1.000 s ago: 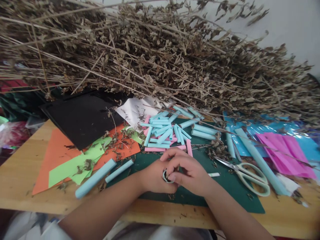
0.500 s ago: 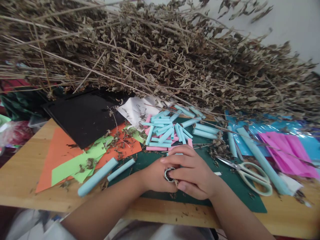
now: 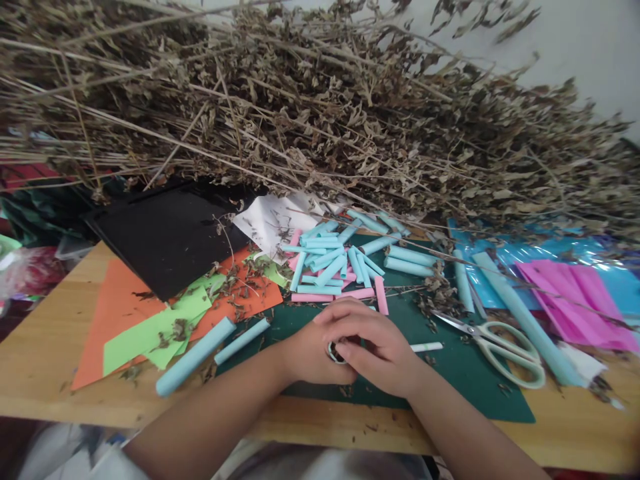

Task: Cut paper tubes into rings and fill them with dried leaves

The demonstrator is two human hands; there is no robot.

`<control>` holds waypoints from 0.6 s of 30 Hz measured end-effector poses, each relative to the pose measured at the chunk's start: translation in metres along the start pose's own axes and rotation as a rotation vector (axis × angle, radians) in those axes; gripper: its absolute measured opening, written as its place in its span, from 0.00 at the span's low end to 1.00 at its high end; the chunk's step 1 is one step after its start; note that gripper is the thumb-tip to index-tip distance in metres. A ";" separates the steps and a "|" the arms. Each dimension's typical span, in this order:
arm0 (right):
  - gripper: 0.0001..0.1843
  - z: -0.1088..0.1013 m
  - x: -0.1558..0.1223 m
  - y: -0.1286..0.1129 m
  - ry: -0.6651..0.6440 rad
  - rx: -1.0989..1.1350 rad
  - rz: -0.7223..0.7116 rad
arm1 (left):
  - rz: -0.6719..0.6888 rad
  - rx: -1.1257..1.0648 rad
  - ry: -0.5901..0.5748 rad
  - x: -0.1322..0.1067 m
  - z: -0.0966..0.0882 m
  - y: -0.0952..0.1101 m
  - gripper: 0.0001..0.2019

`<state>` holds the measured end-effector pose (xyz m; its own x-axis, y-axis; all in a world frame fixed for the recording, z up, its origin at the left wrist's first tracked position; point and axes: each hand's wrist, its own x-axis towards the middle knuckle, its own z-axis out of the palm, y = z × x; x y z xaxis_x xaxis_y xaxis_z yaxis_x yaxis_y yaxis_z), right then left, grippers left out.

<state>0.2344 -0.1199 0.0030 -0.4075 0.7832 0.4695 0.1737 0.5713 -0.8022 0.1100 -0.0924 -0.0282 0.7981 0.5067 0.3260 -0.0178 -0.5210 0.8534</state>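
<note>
My left hand (image 3: 309, 353) is closed around a short rolled-paper tube (image 3: 332, 356), its open end facing up and most of its length hidden in the fist. Over that opening my right hand (image 3: 376, 339) bends its fingers, their tips at the rim pressing on brown dried leaves (image 3: 341, 346) in the mouth of the tube. Both hands are above a green cutting mat (image 3: 475, 393). Just beyond them lies a heap of light-blue paper tubes (image 3: 330, 263), with pink paper tubes (image 3: 313, 297) among and under it. A thin pale roll (image 3: 427, 347) lies right of my right wrist.
Dried leafy stalks (image 3: 350, 120) fill the back. Scissors (image 3: 500, 343), a long blue roll (image 3: 525, 317) and pink paper (image 3: 575, 303) lie right. At left are a black sheet (image 3: 170, 233), orange paper (image 3: 100, 327), green strips (image 3: 140, 330) and two blue rolls (image 3: 195, 357).
My right hand has shifted slightly left, its fingers curling tighter over the tube's mouth. More of the thin pale roll and a pink tube show beside it. My left hand has stayed nearly still.
</note>
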 end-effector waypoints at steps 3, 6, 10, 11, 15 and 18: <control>0.15 0.001 -0.001 0.002 0.089 0.035 -0.019 | -0.015 -0.016 -0.019 -0.001 0.002 -0.004 0.13; 0.14 0.000 -0.001 0.004 0.111 -0.018 -0.101 | -0.067 0.059 -0.057 -0.001 0.002 -0.004 0.14; 0.07 -0.008 0.000 0.006 0.060 -0.117 -0.200 | -0.125 0.156 -0.133 0.002 -0.002 0.002 0.11; 0.08 -0.010 0.000 0.006 0.040 -0.111 -0.213 | -0.133 0.156 -0.143 0.003 -0.002 0.003 0.11; 0.12 -0.020 0.000 0.006 -0.047 -0.080 -0.214 | -0.195 0.096 -0.113 0.003 -0.002 0.005 0.07; 0.13 -0.026 0.000 0.007 -0.086 -0.118 -0.209 | -0.248 -0.018 -0.035 0.000 0.003 0.002 0.05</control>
<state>0.2588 -0.1100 0.0067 -0.5191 0.6245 0.5836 0.1792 0.7471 -0.6401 0.1117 -0.0954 -0.0273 0.7999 0.5931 0.0916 0.1706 -0.3711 0.9128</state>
